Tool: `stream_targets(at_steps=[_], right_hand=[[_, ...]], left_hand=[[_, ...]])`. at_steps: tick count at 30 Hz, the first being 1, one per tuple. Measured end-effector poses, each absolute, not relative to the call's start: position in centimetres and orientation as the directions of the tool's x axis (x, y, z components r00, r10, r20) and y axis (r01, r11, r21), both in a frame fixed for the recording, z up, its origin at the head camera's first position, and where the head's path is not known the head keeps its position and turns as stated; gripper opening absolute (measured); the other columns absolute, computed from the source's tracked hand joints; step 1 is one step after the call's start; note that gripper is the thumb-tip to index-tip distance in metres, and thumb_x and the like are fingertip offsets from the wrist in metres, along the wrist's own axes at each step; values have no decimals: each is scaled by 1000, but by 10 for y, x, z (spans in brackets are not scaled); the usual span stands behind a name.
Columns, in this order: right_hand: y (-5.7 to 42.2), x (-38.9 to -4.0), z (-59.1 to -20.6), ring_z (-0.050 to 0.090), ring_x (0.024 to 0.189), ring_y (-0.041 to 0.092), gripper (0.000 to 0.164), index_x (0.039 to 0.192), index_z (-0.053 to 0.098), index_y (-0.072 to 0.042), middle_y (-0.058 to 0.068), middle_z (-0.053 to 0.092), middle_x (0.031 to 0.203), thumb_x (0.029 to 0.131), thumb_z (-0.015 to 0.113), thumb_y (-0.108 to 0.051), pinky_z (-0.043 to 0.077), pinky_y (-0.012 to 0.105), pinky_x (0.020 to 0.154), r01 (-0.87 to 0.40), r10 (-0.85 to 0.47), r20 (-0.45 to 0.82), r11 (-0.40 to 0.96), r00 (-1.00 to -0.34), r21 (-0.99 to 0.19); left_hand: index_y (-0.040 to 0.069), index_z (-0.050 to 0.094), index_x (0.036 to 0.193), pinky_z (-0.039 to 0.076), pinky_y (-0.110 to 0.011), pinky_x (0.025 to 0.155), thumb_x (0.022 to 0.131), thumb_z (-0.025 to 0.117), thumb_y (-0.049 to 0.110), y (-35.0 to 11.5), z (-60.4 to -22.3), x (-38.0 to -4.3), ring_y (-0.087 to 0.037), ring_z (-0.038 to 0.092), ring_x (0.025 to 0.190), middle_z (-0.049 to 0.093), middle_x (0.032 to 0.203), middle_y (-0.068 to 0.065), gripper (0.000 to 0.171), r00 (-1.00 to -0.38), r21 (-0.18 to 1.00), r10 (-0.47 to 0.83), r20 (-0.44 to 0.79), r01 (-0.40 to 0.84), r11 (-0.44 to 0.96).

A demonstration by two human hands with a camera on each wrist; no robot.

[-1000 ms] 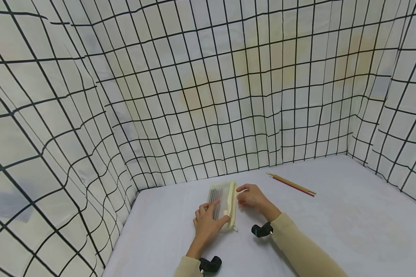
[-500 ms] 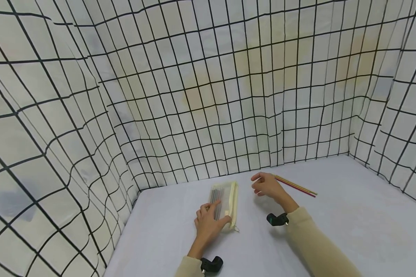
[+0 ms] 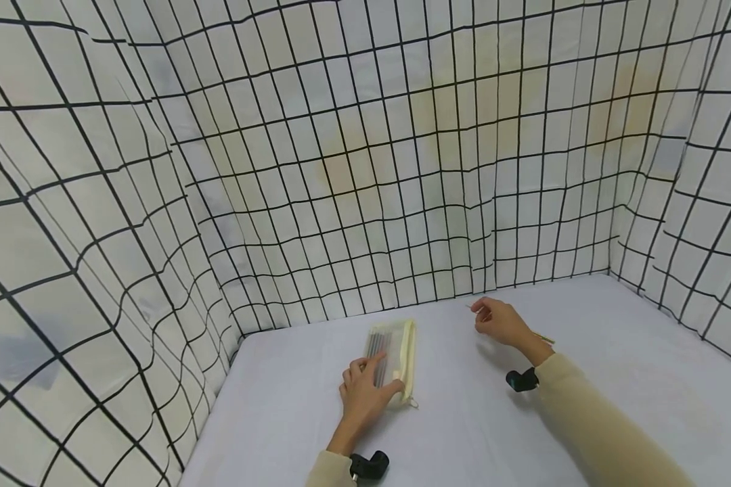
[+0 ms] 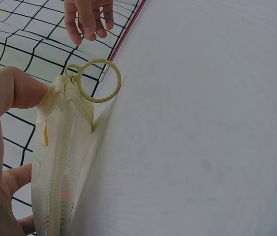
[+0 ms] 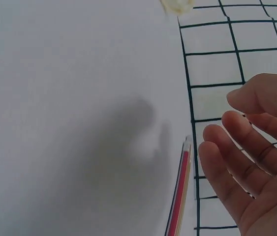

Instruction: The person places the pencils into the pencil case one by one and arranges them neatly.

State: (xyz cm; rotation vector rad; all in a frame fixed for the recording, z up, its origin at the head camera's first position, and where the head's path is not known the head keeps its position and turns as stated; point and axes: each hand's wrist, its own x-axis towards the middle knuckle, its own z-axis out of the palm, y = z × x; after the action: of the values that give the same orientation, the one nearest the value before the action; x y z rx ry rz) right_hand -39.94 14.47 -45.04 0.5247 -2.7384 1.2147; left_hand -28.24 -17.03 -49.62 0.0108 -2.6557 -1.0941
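Note:
A pale yellow, see-through zip pencil case [image 3: 407, 358] lies on the white table, with several thin grey sticks [image 3: 376, 343] showing through it. My left hand [image 3: 361, 399] holds the case at its near end; the thumb is at the zip edge and the fingers are across the side. In the left wrist view the round zip pull [image 4: 119, 82] sticks out beside the thumb. My right hand [image 3: 503, 325] hovers over the pencils at the back right, fingers loosely bent and holding nothing. The red and yellow pencils [image 5: 179, 191] lie below those fingers; in the head view the hand mostly hides them.
A white cloth wall with a black grid [image 3: 365, 203] rises behind the table [image 3: 280, 406] and at both sides. Small black cameras sit on my left wrist [image 3: 370, 465] and on my right wrist [image 3: 522, 380].
My right hand has moved away from the pencil case, rightward and back, to above the pencils, which it now mostly covers. The left hand and the case have stayed in place.

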Motion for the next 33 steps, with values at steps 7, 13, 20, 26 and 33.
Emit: stream_targets(at_steps=[7, 13, 20, 26, 33], right_hand=[[167, -408, -452, 63, 99, 29, 40, 125, 59, 3, 22, 67, 111, 85, 68, 2, 53, 36, 76, -372, -317, 207, 667, -926, -645], [180, -412, -453, 63, 96, 28, 45, 127, 59, 2, 20, 67, 112, 83, 67, 3, 54, 37, 78, -402, -372, 176, 710, -911, -578], [188, -413, -451, 63, 96, 27, 47, 131, 60, -2, 16, 68, 113, 84, 66, 3, 53, 46, 85, -416, -399, 143, 771, -906, -483], [194, -414, -452, 60, 95, 23, 47, 133, 62, -7, 11, 69, 114, 87, 67, 2, 51, 45, 85, -395, -392, 100, 813, -915, -427], [197, -414, -448, 60, 97, 24, 47, 132, 63, -10, 9, 69, 113, 87, 66, 2, 51, 49, 88, -399, -404, 69, 838, -912, -371]], left_hand=[[22, 58, 144, 28, -60, 102, 71, 72, 47, -172, -496, -284, -35, 38, 125, 46, 138, -15, 78, -966, 701, -106, 237, 94, 707], [23, 58, 144, 27, -60, 103, 71, 72, 46, -172, -495, -283, -35, 37, 126, 46, 138, -15, 77, -966, 704, -108, 235, 93, 704], [25, 58, 145, 27, -60, 103, 71, 74, 44, -171, -493, -280, -34, 38, 127, 46, 140, -14, 78, -969, 713, -111, 219, 81, 697], [24, 58, 144, 28, -60, 101, 70, 73, 45, -171, -493, -279, -34, 38, 125, 47, 139, -15, 78, -968, 708, -106, 226, 89, 701], [25, 58, 144, 28, -59, 102, 71, 73, 45, -171, -493, -280, -34, 38, 125, 46, 140, -15, 77, -969, 712, -107, 223, 87, 697]])
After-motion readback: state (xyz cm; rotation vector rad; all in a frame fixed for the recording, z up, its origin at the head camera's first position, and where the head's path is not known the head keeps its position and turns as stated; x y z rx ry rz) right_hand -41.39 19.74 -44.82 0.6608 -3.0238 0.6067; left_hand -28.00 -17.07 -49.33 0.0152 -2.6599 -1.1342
